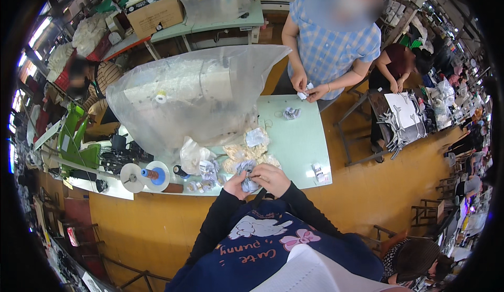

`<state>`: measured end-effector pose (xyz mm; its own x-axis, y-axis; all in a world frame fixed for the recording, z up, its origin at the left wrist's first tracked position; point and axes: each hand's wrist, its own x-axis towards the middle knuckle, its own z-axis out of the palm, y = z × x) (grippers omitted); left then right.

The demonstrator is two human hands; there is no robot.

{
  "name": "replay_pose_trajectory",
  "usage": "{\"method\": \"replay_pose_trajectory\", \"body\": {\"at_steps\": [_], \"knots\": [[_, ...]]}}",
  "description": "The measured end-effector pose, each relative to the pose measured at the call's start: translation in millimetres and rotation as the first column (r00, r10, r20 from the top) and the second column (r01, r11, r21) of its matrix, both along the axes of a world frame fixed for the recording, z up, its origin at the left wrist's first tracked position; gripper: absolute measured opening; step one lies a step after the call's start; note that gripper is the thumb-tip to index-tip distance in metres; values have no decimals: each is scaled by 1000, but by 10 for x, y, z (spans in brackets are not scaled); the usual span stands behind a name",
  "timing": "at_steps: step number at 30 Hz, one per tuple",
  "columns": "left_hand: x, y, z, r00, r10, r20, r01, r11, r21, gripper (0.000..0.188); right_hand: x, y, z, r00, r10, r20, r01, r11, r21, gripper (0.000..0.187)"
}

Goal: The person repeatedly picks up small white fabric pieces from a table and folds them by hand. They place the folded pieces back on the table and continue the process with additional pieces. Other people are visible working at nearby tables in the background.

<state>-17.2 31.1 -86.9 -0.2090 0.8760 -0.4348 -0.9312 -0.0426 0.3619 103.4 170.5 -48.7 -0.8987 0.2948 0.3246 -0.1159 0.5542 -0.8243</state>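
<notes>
My left hand and my right hand are close together at the table's near edge. Between them they grip a small gathered grey-blue bundle, its exact kind too small to make out. My left fingers wrap its side, while the right fingertips pinch its top. Just beyond lies a heap of cream-coloured gathered pieces, with another pale bundle on top. More grey-white bundles lie left of my left hand, beside a crumpled clear plastic bag.
A plastic-covered machine fills the middle of the pale green table. Thread cones stand at the left. Across the table, a person in a checked shirt handles a small piece. A small packet lies near the right corner.
</notes>
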Motion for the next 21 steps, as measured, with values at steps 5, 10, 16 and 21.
{"method": "replay_pose_trajectory", "body": {"at_steps": [5, 10, 16, 21], "knots": [[21, 34, 120, 898, -178, -403, 171, 984, -54, 46, -30, 75, 134, 998, 57, -37, -54, 995, 81, 5], [-37, 29, 248, 907, -102, -410, 95, 995, -38, 81, -44, 70, 285, 1000, 30, 7, -30, 996, -84, 7], [40, 52, 426, 697, -19, -717, -20, 999, -46, 111, -70, 21, 340, 999, 4, -43, -1, 997, 78, 11], [12, 38, 490, 674, -58, -737, 35, 998, -46, 116, -71, 0, 318, 999, 18, -31, -17, 999, 41, 12]]}}
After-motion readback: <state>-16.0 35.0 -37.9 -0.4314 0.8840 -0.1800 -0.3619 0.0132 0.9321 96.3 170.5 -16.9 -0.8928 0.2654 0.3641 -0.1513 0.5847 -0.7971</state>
